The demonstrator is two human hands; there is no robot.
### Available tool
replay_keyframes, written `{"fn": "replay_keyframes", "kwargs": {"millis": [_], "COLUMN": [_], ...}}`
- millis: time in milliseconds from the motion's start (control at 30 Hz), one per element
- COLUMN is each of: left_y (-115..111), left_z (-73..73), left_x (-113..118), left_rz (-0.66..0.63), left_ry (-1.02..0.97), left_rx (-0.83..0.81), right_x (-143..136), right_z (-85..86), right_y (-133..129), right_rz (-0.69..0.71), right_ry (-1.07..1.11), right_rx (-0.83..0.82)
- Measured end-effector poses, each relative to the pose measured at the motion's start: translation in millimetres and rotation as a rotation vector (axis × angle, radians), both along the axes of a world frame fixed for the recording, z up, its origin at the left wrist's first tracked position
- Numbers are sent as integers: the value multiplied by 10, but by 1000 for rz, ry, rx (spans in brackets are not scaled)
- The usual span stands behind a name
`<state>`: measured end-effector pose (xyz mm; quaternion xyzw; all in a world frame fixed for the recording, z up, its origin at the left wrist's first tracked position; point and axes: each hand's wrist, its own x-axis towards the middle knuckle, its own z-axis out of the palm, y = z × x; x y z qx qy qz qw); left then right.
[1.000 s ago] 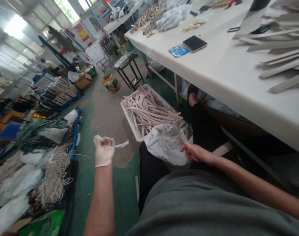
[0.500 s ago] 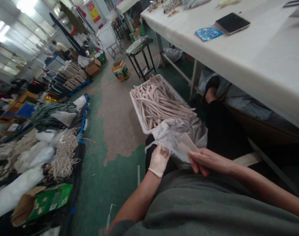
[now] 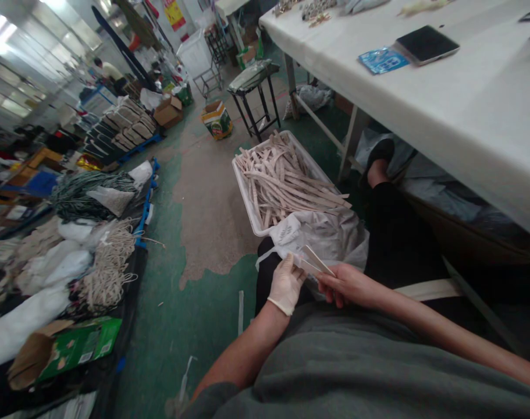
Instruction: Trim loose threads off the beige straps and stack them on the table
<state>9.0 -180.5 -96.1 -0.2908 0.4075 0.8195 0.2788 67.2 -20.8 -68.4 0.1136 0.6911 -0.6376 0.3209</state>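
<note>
In the head view my left hand (image 3: 287, 284), in a pale thin glove, has its fingers closed at the near left end of a pale flat strip (image 3: 316, 262). My right hand (image 3: 348, 286) is bare and pinches the other end, where a second flat layer splays slightly away. Both hands meet low over my lap, above a crumpled whitish plastic bag (image 3: 334, 234). Just beyond the bag, a white crate (image 3: 248, 201) holds a heap of long beige strips (image 3: 286, 180). What the left fingertips grip is partly hidden.
A white-covered table (image 3: 443, 99) on the right carries a dark tablet-like device (image 3: 427, 44) and a blue packet (image 3: 383, 60). A black stool (image 3: 258, 102) stands beyond the crate. At left, pallets bear cord bundles (image 3: 103, 267) and an open green carton (image 3: 79, 349). Far off, a person sits.
My right hand has moved left, bringing the strip up to my left hand's fingers. The left hand has stayed nearly in place. The view has shifted slightly.
</note>
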Motion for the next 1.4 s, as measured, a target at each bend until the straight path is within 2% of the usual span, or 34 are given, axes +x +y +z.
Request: {"fn": "replay_keyframes", "kwargs": {"millis": [167, 300, 500, 700, 1133, 1400], "left_y": [-19, -19, -64, -73, -114, -140], "left_z": [-44, -64, -58, -92, -65, -98], "left_x": [-19, -10, -8, -13, -2, 10], "left_rz": [-10, -36, -12, -7, -94, -133], "left_ry": [17, 39, 82, 100, 124, 117], "left_rx": [-21, -16, -70, -52, -60, -38], "right_x": [18, -29, -128, -130, -130, -142], "right_z": [72, 57, 80, 99, 4, -38], "right_y": [16, 24, 73, 66, 92, 113], "right_rz": [36, 71, 58, 89, 257, 251], "right_ry": [20, 20, -6, -6, -36, -47], "right_rx": [32, 41, 11, -2, -63, -126]}}
